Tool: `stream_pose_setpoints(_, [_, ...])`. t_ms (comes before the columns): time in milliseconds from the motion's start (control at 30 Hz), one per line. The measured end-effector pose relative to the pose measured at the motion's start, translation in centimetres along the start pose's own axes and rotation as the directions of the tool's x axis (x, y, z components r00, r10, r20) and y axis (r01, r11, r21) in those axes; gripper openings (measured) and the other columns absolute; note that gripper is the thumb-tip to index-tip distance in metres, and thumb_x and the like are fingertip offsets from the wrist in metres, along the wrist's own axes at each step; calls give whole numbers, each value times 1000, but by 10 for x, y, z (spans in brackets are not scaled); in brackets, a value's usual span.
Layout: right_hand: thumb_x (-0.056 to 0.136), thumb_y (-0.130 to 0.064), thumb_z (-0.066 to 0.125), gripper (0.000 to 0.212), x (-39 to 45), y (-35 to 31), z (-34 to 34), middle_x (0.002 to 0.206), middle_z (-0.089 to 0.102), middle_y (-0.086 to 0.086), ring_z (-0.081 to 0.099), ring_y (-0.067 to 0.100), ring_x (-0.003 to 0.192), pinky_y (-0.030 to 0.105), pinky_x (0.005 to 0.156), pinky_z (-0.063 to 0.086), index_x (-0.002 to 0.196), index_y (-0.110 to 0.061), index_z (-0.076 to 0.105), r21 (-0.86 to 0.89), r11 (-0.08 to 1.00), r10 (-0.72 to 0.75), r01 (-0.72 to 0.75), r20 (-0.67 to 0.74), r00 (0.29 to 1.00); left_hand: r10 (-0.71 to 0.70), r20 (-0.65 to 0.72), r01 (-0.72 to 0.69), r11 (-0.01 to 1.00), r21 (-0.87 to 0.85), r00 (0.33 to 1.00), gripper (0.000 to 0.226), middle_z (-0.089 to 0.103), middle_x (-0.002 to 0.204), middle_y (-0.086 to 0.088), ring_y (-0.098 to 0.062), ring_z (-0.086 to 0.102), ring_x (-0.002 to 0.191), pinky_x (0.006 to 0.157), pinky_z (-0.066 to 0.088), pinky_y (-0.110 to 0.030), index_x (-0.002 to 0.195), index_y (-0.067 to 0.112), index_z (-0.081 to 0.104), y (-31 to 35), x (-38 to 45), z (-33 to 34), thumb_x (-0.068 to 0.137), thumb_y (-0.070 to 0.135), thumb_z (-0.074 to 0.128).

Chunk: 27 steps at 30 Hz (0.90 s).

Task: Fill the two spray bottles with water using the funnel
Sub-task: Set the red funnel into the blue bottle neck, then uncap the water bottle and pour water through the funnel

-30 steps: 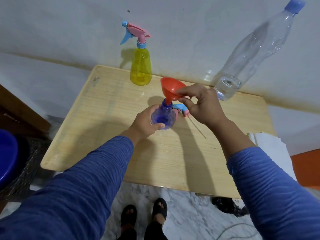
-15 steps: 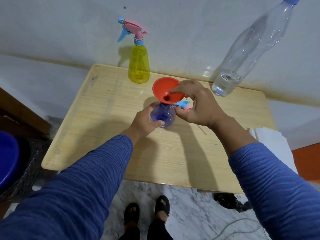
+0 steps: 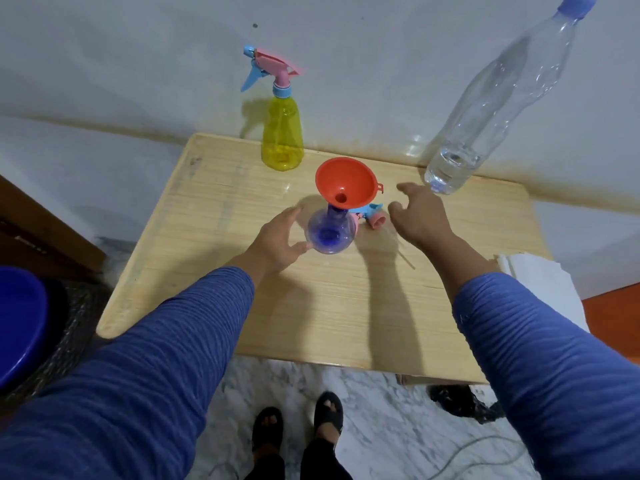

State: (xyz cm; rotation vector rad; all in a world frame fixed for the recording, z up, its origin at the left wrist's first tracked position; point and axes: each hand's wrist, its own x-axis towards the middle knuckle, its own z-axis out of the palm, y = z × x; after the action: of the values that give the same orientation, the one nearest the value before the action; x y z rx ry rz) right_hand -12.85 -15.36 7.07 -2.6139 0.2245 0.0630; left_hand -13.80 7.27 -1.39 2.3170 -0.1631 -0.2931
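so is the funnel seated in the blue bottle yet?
Yes: the orange funnel stands upright, spout in the blue spray bottle neck, unheld.

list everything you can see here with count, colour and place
table: 1, light wood, against the wall
funnel: 1, red, in the blue bottle's neck
blue spray bottle: 1, mid table, uncapped
spray head: 1, pink and blue, lying right of it
yellow spray bottle: 1, back of the table, capped
water bottle: 1, clear, blue cap, back right
basin: 1, blue, far left
left hand: open, at the blue bottle
right hand: open, empty
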Motion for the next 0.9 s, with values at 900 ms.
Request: stream_pose_setpoints(900, [89, -22, 43, 27, 104, -30, -217, 89, 55, 14, 51, 25, 85, 27, 68, 40, 72, -2, 50, -414, 910, -87, 20, -145, 986, 82, 59, -98, 655, 749, 995, 60, 42, 141, -10, -31, 42, 128, 105, 38, -46, 136, 10, 45, 285, 152, -116, 90, 48, 49])
